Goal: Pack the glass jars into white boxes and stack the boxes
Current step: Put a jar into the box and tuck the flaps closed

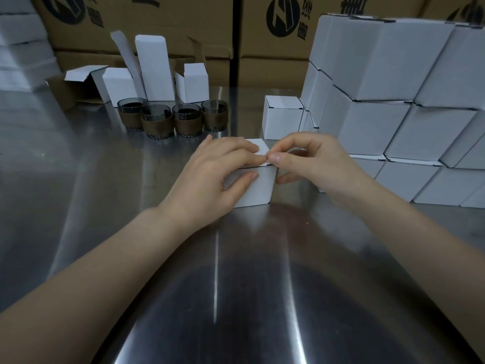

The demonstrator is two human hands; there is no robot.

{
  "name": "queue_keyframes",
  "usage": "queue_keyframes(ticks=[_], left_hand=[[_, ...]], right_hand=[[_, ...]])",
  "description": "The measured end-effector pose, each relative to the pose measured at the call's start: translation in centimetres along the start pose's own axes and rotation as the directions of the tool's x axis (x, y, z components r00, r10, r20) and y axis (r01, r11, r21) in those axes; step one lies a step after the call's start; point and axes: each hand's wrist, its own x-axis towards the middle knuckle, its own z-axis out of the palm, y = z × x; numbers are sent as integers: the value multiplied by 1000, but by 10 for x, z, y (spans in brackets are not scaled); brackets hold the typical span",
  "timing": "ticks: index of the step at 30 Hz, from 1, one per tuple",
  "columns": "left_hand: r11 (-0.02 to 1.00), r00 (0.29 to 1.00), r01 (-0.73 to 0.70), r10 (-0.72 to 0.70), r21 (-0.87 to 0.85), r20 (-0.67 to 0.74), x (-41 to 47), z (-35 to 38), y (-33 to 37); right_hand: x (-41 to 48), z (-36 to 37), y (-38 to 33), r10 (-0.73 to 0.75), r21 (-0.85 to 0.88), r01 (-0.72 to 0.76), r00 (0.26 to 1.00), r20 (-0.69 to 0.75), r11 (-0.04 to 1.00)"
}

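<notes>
A small white box sits on the steel table in the middle. My left hand lies over its top, fingers across the lid and thumb against the front face. My right hand pinches the lid's right corner with thumb and forefinger. Whatever is inside the box is hidden. Several dark glass jars with brown sleeves stand in a row behind it. A tall stack of closed white boxes rises at the right, with one single closed box in front of it.
Several open, unfilled white boxes stand behind the jars, flaps up. Large brown cartons wall off the back. More white stacks sit at the far left. Bare steel stretches toward me.
</notes>
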Motion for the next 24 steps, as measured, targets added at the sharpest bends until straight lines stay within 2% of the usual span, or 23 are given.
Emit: queue_keyframes(ticks=[3,6,9,20,24], left_hand=[[999,1000,-22,23,-31,14,1,1,-1],[998,1000,11,-11,-64,1,0,1,-1],[996,999,38,-40,-80,-18,-2,4,-1],[992,997,72,-73,-104,-7,-2,8,1],[990,995,91,-95,-112,-32,-4,8,2]], right_hand=[[2,8,5,79,61,-79,997,-6,995],[3,14,9,182,269,-207,976,118,940],[2,11,9,180,357,-238,966,186,903],[10,20,1,265,266,-273,962,67,924],[6,21,2,250,296,-255,967,56,920]])
